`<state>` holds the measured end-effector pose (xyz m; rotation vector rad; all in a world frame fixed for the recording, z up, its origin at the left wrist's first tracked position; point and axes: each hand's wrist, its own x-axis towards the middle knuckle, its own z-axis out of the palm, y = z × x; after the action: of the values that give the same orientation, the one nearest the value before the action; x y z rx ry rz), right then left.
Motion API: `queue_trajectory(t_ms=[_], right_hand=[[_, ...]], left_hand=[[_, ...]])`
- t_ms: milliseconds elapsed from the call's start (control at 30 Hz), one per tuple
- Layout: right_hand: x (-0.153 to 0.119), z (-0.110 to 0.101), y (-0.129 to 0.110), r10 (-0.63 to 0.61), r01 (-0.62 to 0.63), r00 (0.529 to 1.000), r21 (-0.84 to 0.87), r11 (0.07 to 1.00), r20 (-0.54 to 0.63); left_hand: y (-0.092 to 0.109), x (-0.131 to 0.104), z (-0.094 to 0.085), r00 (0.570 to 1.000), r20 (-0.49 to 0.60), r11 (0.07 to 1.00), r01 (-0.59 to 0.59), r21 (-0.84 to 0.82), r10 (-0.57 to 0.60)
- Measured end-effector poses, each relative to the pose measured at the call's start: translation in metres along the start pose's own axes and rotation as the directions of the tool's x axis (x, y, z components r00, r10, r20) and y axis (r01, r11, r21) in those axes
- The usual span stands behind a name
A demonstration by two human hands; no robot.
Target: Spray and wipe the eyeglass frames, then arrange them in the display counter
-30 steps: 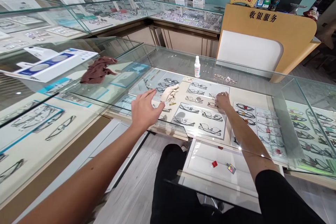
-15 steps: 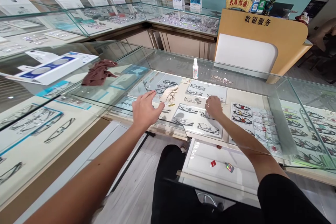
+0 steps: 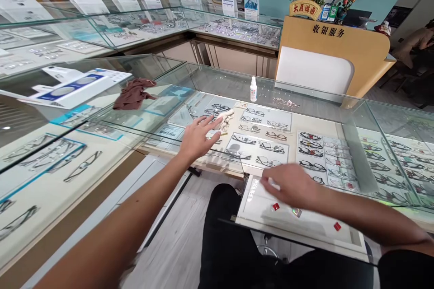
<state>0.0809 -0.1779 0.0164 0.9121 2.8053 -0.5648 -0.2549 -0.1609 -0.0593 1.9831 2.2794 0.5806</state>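
My left hand (image 3: 200, 137) is over the glass-topped counter with its fingers spread, holding nothing. Just past its fingertips, a cream cloth (image 3: 226, 122) lies crumpled among the spectacles. My right hand (image 3: 290, 185) hovers above the pulled-out white drawer (image 3: 249, 216); motion blurs its curled fingers, so whether they hold something cannot be made out. Small red pieces (image 3: 337, 226) and a shiny square tag (image 3: 296, 212) lie in that drawer. Beyond the right hand, black-framed spectacles (image 3: 271, 146) rest on a white board, with brown-framed spectacles (image 3: 276, 135) behind them.
A white spray bottle (image 3: 253, 89) stands on the glass top. To the left are a brown cloth (image 3: 134, 94) and a flattened white-and-blue box (image 3: 77, 86). More spectacles (image 3: 312, 151) fill the case at right. Behind stands a wooden cashier desk (image 3: 366, 49); a person sits at far right.
My right hand has drawn back from the spectacles toward me, to above the drawer, uncovering the brown-framed pair. My left hand has shifted slightly right, its fingers reaching nearer the cream cloth.
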Motion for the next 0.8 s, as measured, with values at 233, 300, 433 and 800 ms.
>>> queue_trajectory(t_ms=[233, 300, 433, 800], right_hand=[[0.100, -0.075, 0.139, 0.245, -0.362, 0.886, -0.256, 0.896, -0.393], [0.124, -0.078, 0.167, 0.294, -0.397, 0.887, -0.263, 0.879, -0.355], [0.153, -0.075, 0.188, 0.343, -0.428, 0.884, -0.257, 0.866, -0.317], [0.030, -0.053, 0.066, -0.167, 0.204, 0.920, 0.069, 0.977, -0.356]], left_hand=[[-0.004, 0.002, 0.004, 0.999, 0.001, 0.999, -0.039, -0.019, 0.039], [-0.004, 0.003, 0.004, 0.999, 0.012, 0.999, -0.033, -0.022, 0.033], [-0.001, 0.004, 0.003, 1.000, 0.014, 1.000, -0.010, -0.025, 0.010], [0.015, 0.005, 0.007, 0.955, -0.089, 0.953, 0.290, 0.082, -0.283]])
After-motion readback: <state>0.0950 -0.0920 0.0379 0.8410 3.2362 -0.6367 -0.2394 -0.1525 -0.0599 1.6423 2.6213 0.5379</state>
